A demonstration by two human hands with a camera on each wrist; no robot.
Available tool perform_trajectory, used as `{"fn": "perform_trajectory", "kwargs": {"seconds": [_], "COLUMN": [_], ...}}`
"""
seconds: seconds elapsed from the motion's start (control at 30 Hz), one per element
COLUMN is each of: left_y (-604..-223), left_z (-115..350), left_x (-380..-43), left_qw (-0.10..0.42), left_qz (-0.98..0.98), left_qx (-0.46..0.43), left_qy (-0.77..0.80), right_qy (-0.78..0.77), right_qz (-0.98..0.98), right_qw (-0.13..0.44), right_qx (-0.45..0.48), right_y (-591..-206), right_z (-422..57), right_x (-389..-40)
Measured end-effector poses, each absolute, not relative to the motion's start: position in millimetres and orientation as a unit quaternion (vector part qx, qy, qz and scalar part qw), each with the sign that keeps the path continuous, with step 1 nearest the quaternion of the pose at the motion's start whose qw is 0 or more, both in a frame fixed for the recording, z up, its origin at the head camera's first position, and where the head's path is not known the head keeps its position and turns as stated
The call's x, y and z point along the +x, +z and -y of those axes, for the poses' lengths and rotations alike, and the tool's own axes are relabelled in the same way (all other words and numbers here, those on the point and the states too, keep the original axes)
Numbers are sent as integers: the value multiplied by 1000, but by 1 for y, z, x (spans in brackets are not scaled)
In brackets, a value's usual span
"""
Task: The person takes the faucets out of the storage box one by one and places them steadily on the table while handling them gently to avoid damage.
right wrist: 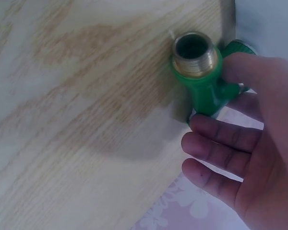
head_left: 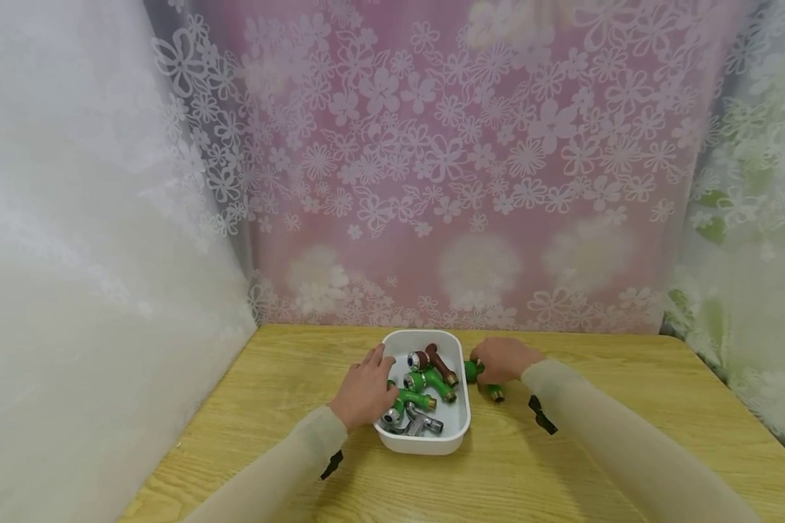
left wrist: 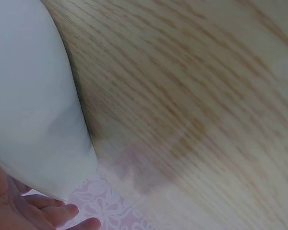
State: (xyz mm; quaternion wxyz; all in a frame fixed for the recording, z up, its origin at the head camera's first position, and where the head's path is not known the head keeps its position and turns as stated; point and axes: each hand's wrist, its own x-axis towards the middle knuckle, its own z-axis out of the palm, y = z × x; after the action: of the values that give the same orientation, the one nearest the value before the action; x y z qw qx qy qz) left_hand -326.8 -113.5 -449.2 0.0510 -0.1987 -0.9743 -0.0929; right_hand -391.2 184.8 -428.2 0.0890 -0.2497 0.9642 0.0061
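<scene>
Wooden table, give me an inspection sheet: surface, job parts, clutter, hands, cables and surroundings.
Surface: light wood-grain table, no damage evident.
Job's things: white bin holding green fittings, a brown fitting and a metal fitting; a further green piece with a brass threaded end is outside, by the bin's right side.
Clutter: nothing seen.
Hands: left hand rests at the bin's left rim; right hand holds the outside piece.
Cables: nothing seen.
Surroundings: pink floral curtain behind, pale sheeting at left.

Pink flowered curtain (head_left: pixel 458 181) right across the back, pale sheet (head_left: pixel 91 254) down the left, green-patterned drape (head_left: pixel 752 218) opposite, yellowish wooden table (head_left: pixel 281 363) below!
</scene>
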Motion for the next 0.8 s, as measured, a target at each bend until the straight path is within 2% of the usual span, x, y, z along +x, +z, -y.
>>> {"fn": "perform_trajectory", "kwargs": {"seconds": [0.3, 0.43, 0.8], "left_y": [-459, -457, -452], "left_z": [116, 115, 112], "left_x": [-315, -317, -325], "left_qw": [32, 44, 49], "left_qz": [976, 976, 976], "left_qx": [-191, -193, -188], "left_qy": [-98, -93, -96], "right_qy": [3, 4, 38], "right_qz": [-961, -960, -950], "right_qw": [107, 86, 16], "right_qx": [-255, -266, -309], "right_y": [-429, -423, -376], "right_z": [-184, -184, -156], "right_x": [-377, -377, -371]}}
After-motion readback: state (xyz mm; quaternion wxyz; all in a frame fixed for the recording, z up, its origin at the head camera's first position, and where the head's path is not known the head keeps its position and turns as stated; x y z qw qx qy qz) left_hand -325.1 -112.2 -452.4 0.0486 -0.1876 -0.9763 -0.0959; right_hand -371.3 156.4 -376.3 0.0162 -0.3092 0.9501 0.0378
